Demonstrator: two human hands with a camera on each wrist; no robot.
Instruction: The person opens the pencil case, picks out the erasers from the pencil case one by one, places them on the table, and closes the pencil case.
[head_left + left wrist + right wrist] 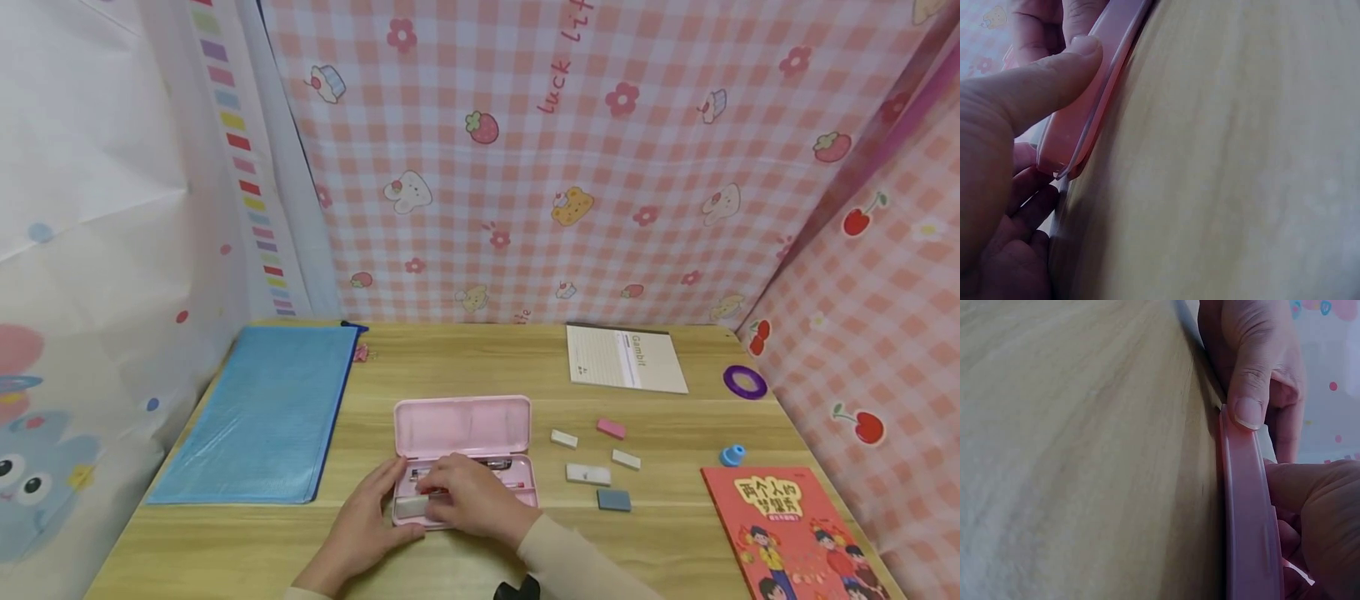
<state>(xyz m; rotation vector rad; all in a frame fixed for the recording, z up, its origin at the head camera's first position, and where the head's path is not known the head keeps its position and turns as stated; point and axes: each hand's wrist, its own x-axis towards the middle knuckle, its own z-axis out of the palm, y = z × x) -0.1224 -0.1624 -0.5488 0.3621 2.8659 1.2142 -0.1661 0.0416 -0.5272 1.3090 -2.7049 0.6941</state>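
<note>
A pink pencil case (pixel 462 427) stands with its lid raised at the back. My left hand (pixel 367 512) grips its left end, thumb (pixel 1054 84) against the front wall and fingers around the far side. My right hand (pixel 468 500) reaches into the case with bent fingers. Something red shows by its fingertips; whether they pinch it is hidden. Inside the case lie a dark pen (pixel 497 463), a thin item with a red tip (pixel 516 485) and a whitish block (pixel 411 506) at the front left.
Right of the case lie several erasers, among them a pink one (pixel 611 428) and a blue-grey one (pixel 614 500). Farther out are a notebook (pixel 626 358), purple tape roll (pixel 745 382), small blue object (pixel 732 455) and red book (pixel 795 533). A blue zip folder (pixel 255 417) lies left.
</note>
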